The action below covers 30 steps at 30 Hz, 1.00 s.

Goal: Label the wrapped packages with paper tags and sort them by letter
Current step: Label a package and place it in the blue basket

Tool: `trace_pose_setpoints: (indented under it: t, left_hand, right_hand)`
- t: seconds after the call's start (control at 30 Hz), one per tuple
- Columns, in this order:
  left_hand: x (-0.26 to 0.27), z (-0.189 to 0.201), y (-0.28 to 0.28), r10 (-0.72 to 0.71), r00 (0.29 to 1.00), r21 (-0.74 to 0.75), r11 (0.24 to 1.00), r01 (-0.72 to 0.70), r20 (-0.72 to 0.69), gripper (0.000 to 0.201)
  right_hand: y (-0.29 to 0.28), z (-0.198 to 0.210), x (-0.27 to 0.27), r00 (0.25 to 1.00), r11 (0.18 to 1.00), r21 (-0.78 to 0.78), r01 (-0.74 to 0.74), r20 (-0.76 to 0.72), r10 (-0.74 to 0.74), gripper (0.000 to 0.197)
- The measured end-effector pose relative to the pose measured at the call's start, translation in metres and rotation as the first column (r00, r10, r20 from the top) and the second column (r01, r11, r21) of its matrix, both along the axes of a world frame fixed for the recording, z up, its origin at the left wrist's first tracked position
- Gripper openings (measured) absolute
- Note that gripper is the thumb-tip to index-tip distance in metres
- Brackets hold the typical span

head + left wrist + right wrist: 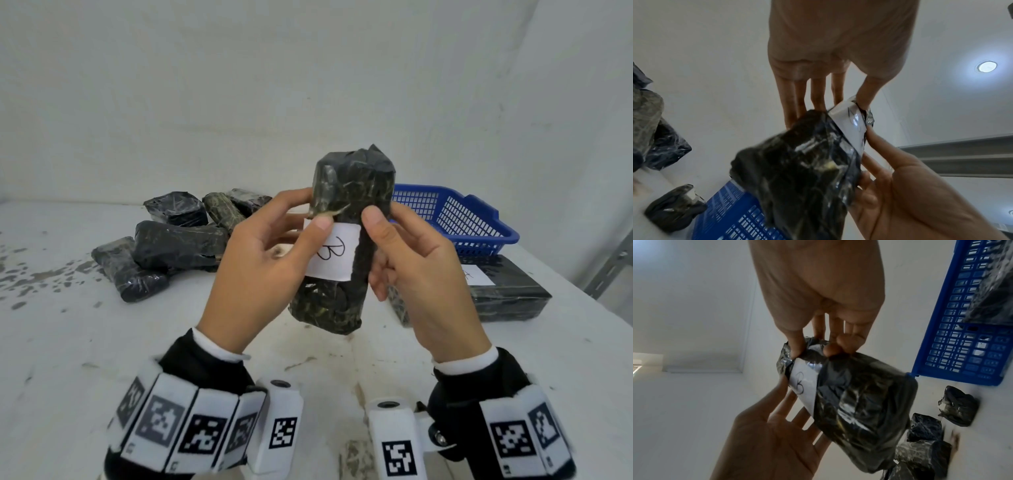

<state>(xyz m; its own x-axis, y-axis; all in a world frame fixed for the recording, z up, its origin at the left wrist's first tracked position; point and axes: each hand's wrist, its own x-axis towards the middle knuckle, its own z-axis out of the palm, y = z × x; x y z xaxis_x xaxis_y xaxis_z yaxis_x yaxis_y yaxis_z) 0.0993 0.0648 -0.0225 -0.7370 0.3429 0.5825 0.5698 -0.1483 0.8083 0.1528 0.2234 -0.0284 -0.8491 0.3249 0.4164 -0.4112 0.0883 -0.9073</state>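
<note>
Being held upright above the table, roughly at its middle: a dark, glossy, plastic-wrapped cylindrical package (346, 240), crumpled at the top, with greenish flecks showing through the film. Carrying a white rectangular paper tag (334, 253) on its front, marked with a handwritten black "B", sitting slightly tilted under a layer of clear wrap.

Gripping the package from its left side: the left hand (263, 270), thumb pressing on the tag's upper left corner, fingers curling behind. Gripping from the right side: the right hand (418, 274), thumb lying on the wrap just beside the tag's upper right corner, fingers reaching round the back. Both holds narrow, closing on the package itself.

Standing behind and to the right: a blue perforated plastic basket (479, 222), holding one dark wrapped bundle (995, 293), visible only in the right wrist view. Lying in front of the basket, partly hidden behind the right hand: a flat black wrapped block (513, 294) bearing its own white tag, the letter too cut off to read.

Lying heaped at the far left: a pile of unlabelled dark wrapped packages (174, 243), well apart from the hands. Supporting everything: a white, stained, speckled table surface (102, 342).
</note>
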Motion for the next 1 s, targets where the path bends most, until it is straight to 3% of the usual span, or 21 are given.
trace_pose_setpoints:
  t: [0.17, 0.37, 0.43, 0.53, 0.63, 0.77, 0.87, 1.0]
  left_hand:
    - [0.003, 0.004, -0.002, -0.074, 0.997, 0.044, 0.996, 0.074, 0.001, 0.023]
    - [-0.001, 0.003, -0.002, 0.011, 1.0, 0.037, 0.999, -0.011, -0.017, 0.026]
    - [0.001, 0.003, -0.002, 0.009, 1.0, 0.003, 1.0, -0.009, -0.03, 0.035]
    - [-0.001, 0.003, -0.003, 0.027, 0.999, -0.013, 1.0, -0.028, -0.039, 0.053]
    - [-0.005, 0.004, -0.006, 0.055, 0.997, 0.072, 0.996, -0.051, -0.051, 0.077]
    - [-0.011, 0.005, -0.013, 0.087, 0.995, 0.24, 0.966, -0.098, 0.056, 0.07]
    - [-0.014, 0.006, -0.014, 0.028, 0.98, 0.351, 0.931, -0.097, 0.198, 0.053]
    - [-0.016, 0.005, -0.012, 0.029, 0.95, 0.365, 0.919, -0.147, 0.31, 0.051]
  right_hand:
    - [-0.003, 0.0, 0.0, 1.0, 1.0, 0.027, 0.011, -0.013, -0.01, 0.037]
    - [-0.005, 0.002, 0.003, 0.999, 0.998, 0.053, -0.034, -0.036, 0.036, 0.028]
    - [-0.004, 0.002, 0.004, 0.998, 0.997, 0.049, -0.057, -0.039, 0.059, 0.025]
    - [-0.002, 0.001, 0.001, 0.999, 0.991, 0.134, -0.012, -0.042, 0.018, 0.038]
    - [0.003, -0.001, -0.002, 0.996, 0.985, 0.157, 0.074, -0.066, -0.064, 0.047]
    - [0.017, -0.003, -0.005, 0.977, 0.959, 0.195, 0.207, -0.099, -0.191, 0.052]
    - [0.019, -0.002, -0.006, 0.995, 0.983, 0.161, 0.092, -0.046, -0.085, 0.06]
    - [0.014, -0.002, -0.008, 0.997, 0.998, 0.069, -0.002, -0.079, 0.007, 0.056]
